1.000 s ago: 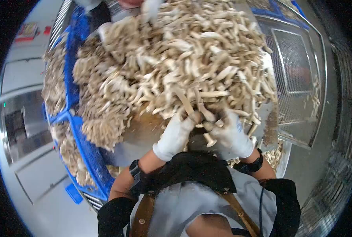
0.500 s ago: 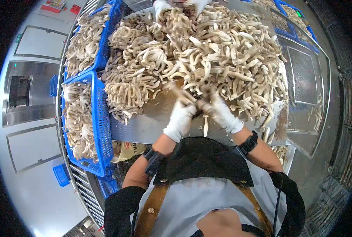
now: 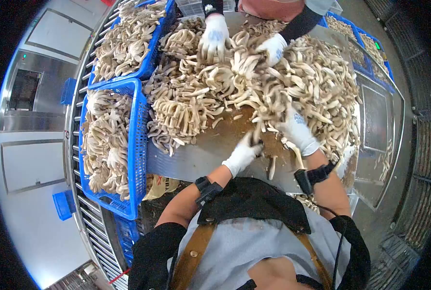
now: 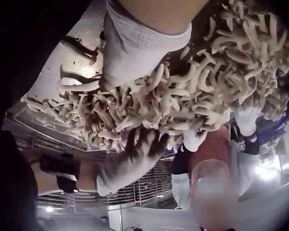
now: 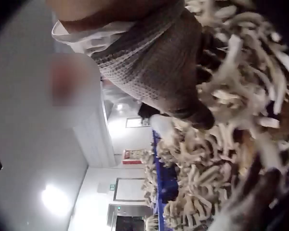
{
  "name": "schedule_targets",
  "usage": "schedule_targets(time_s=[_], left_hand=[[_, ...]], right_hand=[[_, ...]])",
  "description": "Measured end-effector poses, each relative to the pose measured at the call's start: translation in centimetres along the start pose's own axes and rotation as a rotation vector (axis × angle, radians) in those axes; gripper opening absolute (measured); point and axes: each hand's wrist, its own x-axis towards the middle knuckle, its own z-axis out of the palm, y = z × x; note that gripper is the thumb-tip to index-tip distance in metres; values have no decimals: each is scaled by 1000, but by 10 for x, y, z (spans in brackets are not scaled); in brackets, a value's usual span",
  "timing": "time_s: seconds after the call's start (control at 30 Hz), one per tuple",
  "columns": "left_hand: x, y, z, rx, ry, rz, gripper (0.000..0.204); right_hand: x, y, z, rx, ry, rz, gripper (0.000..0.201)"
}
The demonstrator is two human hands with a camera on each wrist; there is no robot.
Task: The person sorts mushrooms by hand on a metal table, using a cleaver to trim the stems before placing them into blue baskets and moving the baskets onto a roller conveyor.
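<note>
My gloved left hand (image 3: 244,153) grips a mushroom (image 3: 257,131), its pale stem pointing away from me above the steel table (image 3: 201,157). In the right wrist view the left fingers curl round that blurred mushroom (image 5: 267,149). At the near edge of the big mushroom pile (image 3: 322,82), my gloved right hand (image 3: 297,129) reaches in with its fingers extended onto the mushrooms. The left wrist view shows the dark-stained fingers of the right hand (image 4: 135,163) spread against the pile. One loose mushroom (image 3: 272,167) lies on the table between my forearms.
Across the table another person's gloved hands (image 3: 215,38) work in the pile. Two blue baskets (image 3: 137,145) of mushroom clusters stand at the left on a roller conveyor (image 3: 87,208). A metal mesh-panelled frame (image 3: 375,116) stands at the right, with more blue crates behind.
My hands were close together over the near table edge; the right has moved away to the right and into the pile. The left keeps a mushroom. The head view has shifted.
</note>
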Motion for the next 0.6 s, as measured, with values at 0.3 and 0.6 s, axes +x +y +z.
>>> schedule_targets(time_s=[0.3, 0.6], left_hand=[[-1, 16, -108, 110, 57, 30, 43], [-95, 9, -233, -287, 809, 87, 66]], right_hand=[[154, -105, 14, 162, -340, -158, 37], [81, -129, 108, 33, -909, -406, 47]])
